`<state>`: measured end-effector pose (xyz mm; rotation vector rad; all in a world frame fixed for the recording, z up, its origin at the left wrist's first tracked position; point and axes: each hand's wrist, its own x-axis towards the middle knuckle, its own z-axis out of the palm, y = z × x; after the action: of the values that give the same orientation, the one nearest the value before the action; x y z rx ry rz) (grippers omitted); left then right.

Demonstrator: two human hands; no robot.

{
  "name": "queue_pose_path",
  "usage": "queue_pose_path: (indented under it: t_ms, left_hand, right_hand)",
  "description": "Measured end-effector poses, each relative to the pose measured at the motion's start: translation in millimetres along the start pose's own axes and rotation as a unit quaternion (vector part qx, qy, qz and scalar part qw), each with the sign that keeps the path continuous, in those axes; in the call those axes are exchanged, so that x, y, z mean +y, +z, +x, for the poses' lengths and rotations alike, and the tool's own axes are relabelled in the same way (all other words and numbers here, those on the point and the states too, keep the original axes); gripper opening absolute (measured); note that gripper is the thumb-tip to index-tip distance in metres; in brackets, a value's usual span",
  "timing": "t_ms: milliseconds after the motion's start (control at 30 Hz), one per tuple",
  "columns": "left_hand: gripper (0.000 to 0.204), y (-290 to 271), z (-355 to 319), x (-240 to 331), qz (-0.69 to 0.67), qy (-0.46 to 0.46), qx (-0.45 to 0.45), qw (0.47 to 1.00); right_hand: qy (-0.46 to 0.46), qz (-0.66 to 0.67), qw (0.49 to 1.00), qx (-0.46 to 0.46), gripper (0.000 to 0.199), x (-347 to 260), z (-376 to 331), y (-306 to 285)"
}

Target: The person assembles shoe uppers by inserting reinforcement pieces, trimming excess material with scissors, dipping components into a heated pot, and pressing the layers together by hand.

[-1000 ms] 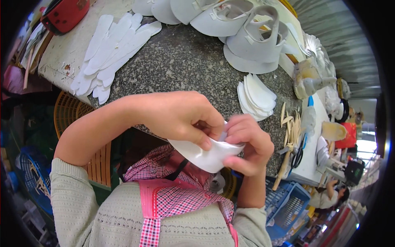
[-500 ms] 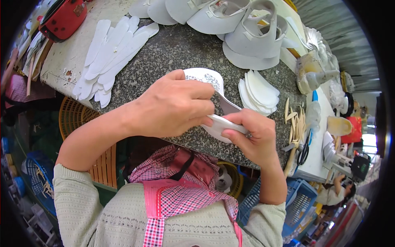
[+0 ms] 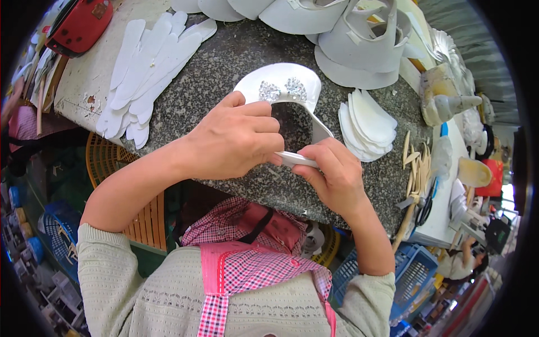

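Spreading beneath the glittery piece (image 3: 283, 73), speckled stone (image 3: 269, 48) sits amid workroom clutter (image 3: 53, 295).

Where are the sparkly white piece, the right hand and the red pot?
Sparkly white piece (image 3: 282, 73), head view: its broad curved end.
Right hand (image 3: 338, 170), head view: its middle.
Red pot (image 3: 88, 29), head view: outer wall.

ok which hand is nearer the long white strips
Left. The left hand is to the right of and lower in view than the strips; the right hand is farther right, beyond the left.
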<state>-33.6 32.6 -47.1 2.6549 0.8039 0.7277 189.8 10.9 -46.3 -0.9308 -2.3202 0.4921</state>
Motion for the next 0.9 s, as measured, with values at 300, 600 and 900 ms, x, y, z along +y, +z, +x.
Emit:
queue_pose_path:
  t_ms: [300,600,900]
  left_hand:
    - [0.013,-5.4,8.4,5.9,-0.071,-0.058,-0.081,0.993]
    - [0.017,-19.9,16.0,20.1,-0.619,-0.181,0.079,0.760]
    - [0.024,-0.1,18.2,27.5,0.133,0.138,0.129,0.973]
  right_hand:
    - [0.010,0.042,0.998,-0.043,0.020,1.0,10.5,-5.1]
    - [0.040,0.231,0.934,0.270,0.053,-28.5,-24.5,8.3]
    - [0.099,-0.054,0.992,0.056,0.031,22.9,18.2,59.6]
